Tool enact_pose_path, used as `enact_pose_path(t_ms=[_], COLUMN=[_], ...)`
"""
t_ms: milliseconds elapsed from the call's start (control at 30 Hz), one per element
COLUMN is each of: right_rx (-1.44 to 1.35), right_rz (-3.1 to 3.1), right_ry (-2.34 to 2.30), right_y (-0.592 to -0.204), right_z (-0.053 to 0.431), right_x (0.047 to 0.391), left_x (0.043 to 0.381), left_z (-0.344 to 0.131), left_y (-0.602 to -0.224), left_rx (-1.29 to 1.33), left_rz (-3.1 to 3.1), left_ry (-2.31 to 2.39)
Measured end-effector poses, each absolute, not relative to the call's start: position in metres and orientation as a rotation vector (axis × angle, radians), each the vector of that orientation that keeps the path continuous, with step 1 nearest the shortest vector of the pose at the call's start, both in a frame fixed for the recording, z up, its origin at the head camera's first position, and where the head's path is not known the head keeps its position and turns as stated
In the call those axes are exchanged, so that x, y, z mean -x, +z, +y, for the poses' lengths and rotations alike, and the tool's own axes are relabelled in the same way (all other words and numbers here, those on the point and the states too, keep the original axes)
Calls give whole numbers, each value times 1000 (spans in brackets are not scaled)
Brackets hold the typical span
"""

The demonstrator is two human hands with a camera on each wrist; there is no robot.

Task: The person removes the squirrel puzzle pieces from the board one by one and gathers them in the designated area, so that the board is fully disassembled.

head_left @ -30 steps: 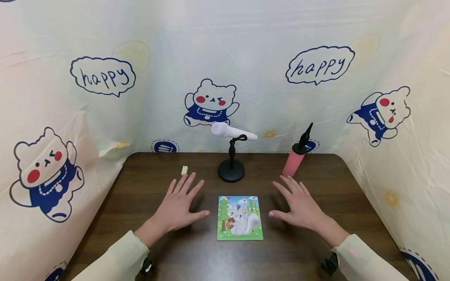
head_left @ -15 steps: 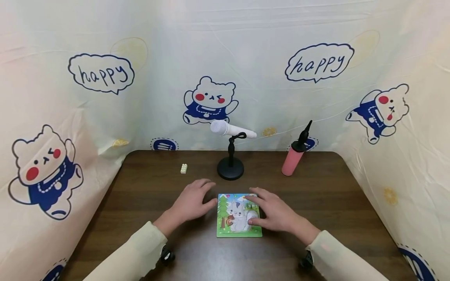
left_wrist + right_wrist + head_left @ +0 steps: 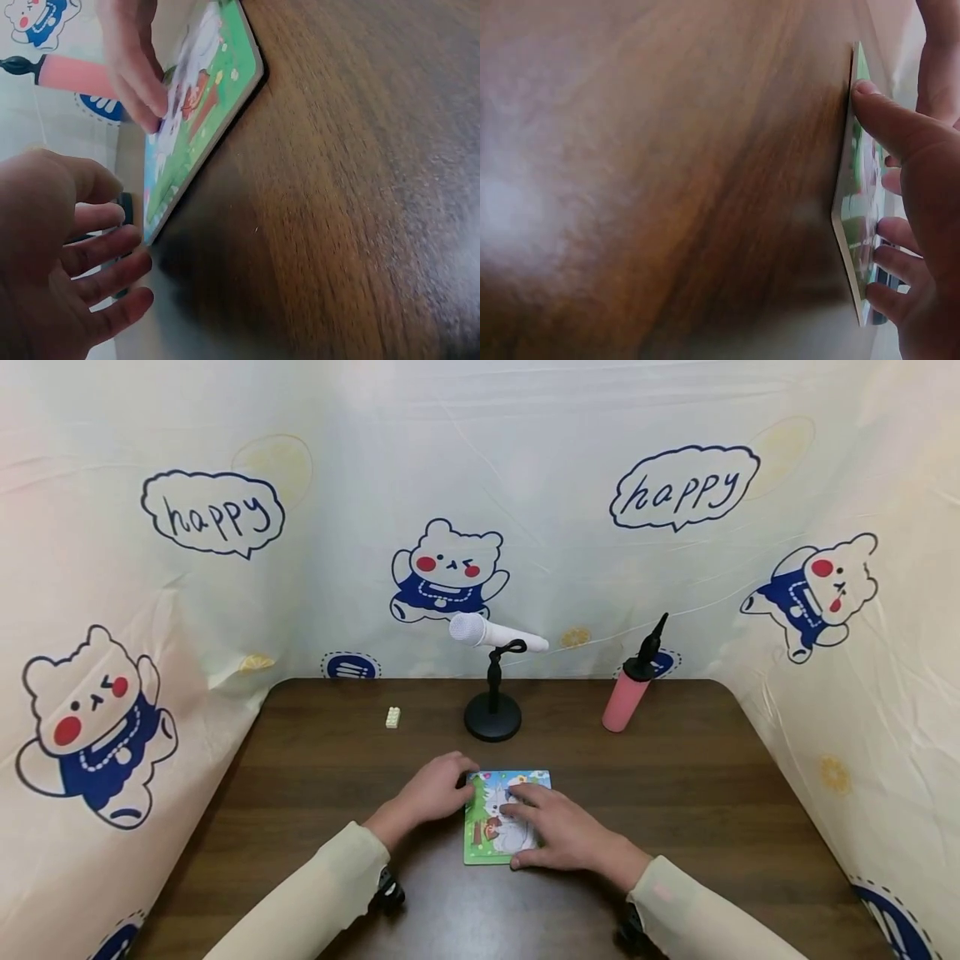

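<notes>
A thin square picture puzzle board (image 3: 483, 839) with a grey squirrel on green lies flat on the wooden table (image 3: 300, 760). Over its right half is my right hand (image 3: 570, 835), fingers spread across the picture. In the right wrist view, the thumb (image 3: 877, 105) touches the board near its edge, and the other fingertips reach the picture's surface. My left hand (image 3: 431, 789) is at the board's upper left corner, its fingers loosely bent. The left wrist view has the left fingers (image 3: 112, 274) beside the board's far corner, nothing between them and the thumb.
Behind the board stands a white microphone (image 3: 498, 635) on a black round-based stand (image 3: 492, 718). A pink hand pump (image 3: 625, 700) with a black nozzle is at the back right. One small cream toy brick (image 3: 393, 718) lies back left. A printed cloth (image 3: 337, 568) hangs around the table.
Both hands have come inward from either side of the board. The right hand now lies over the picture, and the left has reached its upper left corner. The board stays in place.
</notes>
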State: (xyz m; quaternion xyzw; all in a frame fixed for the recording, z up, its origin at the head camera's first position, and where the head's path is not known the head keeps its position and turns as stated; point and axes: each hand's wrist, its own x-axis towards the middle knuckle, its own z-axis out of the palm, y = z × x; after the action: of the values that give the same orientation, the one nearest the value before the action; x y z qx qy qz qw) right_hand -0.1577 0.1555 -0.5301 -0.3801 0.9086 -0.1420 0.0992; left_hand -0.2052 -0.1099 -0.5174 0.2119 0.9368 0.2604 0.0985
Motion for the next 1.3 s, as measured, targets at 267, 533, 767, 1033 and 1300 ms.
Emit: enact_pose_path(t_ms=[267,533,767,1033,1300], right_rx=[1158,1144,1162,1162,1188], right_rz=[2700,2724,2721,2714,2728], right_ry=[-382,-348,-332,-325,-307], right_y=[-533,-530,-532,-534,-532], right_z=[156,155,154,153,154], right_x=[159,161,160,157,158], left_x=[210,212,215,216,220], left_z=[-101,-94,-88,-82,-78], left_y=[-521,-517,-521,-524,-516], left_rx=[-652,-663,-699,-722,-710], left_rz=[2774,2763,2747,2731,2715], left_ry=[717,715,691,658,625])
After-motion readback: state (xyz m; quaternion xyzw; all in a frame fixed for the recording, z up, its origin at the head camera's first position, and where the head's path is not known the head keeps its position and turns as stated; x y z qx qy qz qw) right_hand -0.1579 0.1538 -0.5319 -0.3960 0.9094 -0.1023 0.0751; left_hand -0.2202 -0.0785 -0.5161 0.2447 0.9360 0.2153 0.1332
